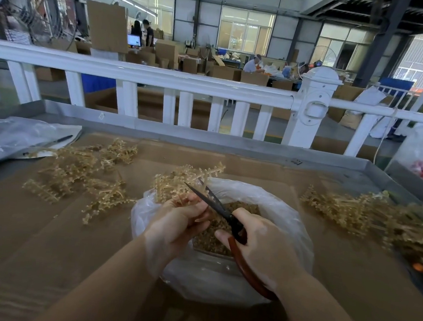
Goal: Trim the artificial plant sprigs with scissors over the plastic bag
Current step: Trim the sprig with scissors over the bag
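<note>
An open plastic bag (277, 211) of trimmings is set on the cardboard-covered table (22, 234). Above it, a sprig (178, 180) is gripped by the left hand (177, 223), and scissors (217, 206), blades parted, are clasped by the right hand (262, 245).

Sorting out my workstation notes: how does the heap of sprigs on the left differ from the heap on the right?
The left heap is spread loosely, with sprigs lying apart; the right heap is bunched more densely. The left heap looks paler, the right heap darker towards the edge. Both lie on the cardboard, untouched.
</note>
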`<move>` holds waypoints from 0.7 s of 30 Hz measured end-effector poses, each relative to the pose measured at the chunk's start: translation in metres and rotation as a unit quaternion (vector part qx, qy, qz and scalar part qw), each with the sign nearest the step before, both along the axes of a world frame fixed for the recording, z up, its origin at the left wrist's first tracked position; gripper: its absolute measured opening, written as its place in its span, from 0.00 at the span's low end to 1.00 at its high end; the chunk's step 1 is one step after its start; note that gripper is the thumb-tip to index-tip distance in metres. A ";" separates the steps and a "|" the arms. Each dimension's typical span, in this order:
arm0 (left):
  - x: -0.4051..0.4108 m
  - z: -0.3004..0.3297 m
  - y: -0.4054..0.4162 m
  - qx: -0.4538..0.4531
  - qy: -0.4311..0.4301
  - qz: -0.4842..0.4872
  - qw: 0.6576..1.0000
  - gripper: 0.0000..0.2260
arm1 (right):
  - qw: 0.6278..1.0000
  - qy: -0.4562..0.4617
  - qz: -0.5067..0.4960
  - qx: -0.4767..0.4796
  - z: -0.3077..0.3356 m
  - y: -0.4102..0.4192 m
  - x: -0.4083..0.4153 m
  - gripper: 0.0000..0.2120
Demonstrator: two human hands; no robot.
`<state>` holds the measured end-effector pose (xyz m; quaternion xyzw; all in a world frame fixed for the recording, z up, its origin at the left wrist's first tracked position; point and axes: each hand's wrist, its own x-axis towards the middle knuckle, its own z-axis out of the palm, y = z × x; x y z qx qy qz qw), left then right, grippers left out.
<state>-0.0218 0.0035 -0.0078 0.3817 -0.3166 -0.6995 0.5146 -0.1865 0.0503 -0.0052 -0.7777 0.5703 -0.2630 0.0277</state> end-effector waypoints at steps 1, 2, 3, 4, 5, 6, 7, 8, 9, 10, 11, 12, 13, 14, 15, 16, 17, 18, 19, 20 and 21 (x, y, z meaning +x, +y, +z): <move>0.000 0.000 0.000 -0.001 -0.003 -0.003 1.000 0.11 | 1.000 -0.004 0.002 0.004 -0.001 0.000 0.000 0.11; 0.000 0.000 -0.001 -0.002 -0.004 -0.006 1.000 0.12 | 1.000 -0.005 0.004 0.008 -0.001 0.000 0.000 0.11; 0.000 -0.001 -0.001 -0.002 -0.006 -0.008 1.000 0.12 | 1.000 -0.007 0.006 0.011 -0.002 -0.001 0.000 0.12; 0.000 -0.001 -0.001 -0.001 -0.008 -0.010 1.000 0.12 | 1.000 -0.009 0.008 0.015 -0.002 -0.001 -0.001 0.11; 0.000 -0.001 -0.001 0.001 -0.009 -0.010 1.000 0.12 | 1.000 -0.014 0.010 0.019 -0.002 -0.002 -0.001 0.11; 0.000 -0.001 -0.002 0.003 -0.008 -0.010 1.000 0.11 | 1.000 -0.018 0.012 0.021 -0.002 -0.002 -0.001 0.12; 0.000 -0.001 -0.002 0.007 -0.006 -0.010 1.000 0.10 | 0.999 -0.021 0.015 0.023 -0.002 -0.002 -0.001 0.12; 0.000 -0.001 -0.002 0.010 -0.003 -0.011 1.000 0.09 | 0.999 -0.022 0.017 0.024 -0.002 -0.003 -0.002 0.12; 0.000 -0.001 -0.002 0.012 0.000 -0.013 1.000 0.09 | 0.999 -0.025 0.018 0.024 -0.002 -0.003 -0.002 0.13; 0.000 -0.001 -0.002 0.014 0.002 -0.014 1.000 0.10 | 0.999 -0.027 0.020 0.025 -0.002 -0.003 -0.002 0.14; -0.001 -0.001 -0.002 0.015 0.004 -0.015 1.000 0.11 | 0.999 -0.030 0.020 0.025 -0.002 -0.002 -0.003 0.14; -0.001 0.000 -0.002 0.017 0.006 -0.015 1.000 0.11 | 0.999 -0.031 0.020 0.024 -0.002 -0.002 -0.003 0.15; -0.001 0.000 -0.002 0.018 0.006 -0.015 1.000 0.11 | 0.999 -0.034 0.020 0.023 -0.001 -0.002 -0.003 0.14; -0.001 0.000 -0.002 0.020 0.004 -0.015 1.000 0.10 | 0.999 -0.039 0.020 0.020 -0.001 -0.001 -0.003 0.14; -0.001 0.000 -0.002 0.021 0.002 -0.016 1.000 0.10 | 0.999 -0.045 0.020 0.018 -0.001 -0.001 -0.004 0.13; -0.002 0.001 -0.002 0.023 -0.002 -0.018 1.000 0.09 | 0.998 -0.049 0.020 0.017 -0.001 -0.001 -0.004 0.13; -0.002 0.001 -0.002 0.023 -0.006 -0.020 1.000 0.09 | 0.998 -0.051 0.020 0.017 -0.001 -0.001 -0.004 0.13; -0.002 0.002 -0.002 0.024 -0.009 -0.022 0.999 0.08 | 0.998 -0.048 0.019 0.018 -0.001 -0.001 -0.003 0.14; -0.002 0.002 -0.002 0.026 -0.011 -0.025 0.999 0.08 | 0.999 -0.045 0.017 0.017 -0.002 -0.001 -0.003 0.14; -0.001 0.002 -0.002 0.030 -0.013 -0.028 0.999 0.07 | 0.999 -0.042 0.017 0.016 -0.002 -0.001 -0.003 0.14; 0.000 0.001 -0.002 0.033 -0.015 -0.032 0.999 0.07 | 0.999 -0.040 0.020 0.013 -0.003 -0.001 -0.004 0.13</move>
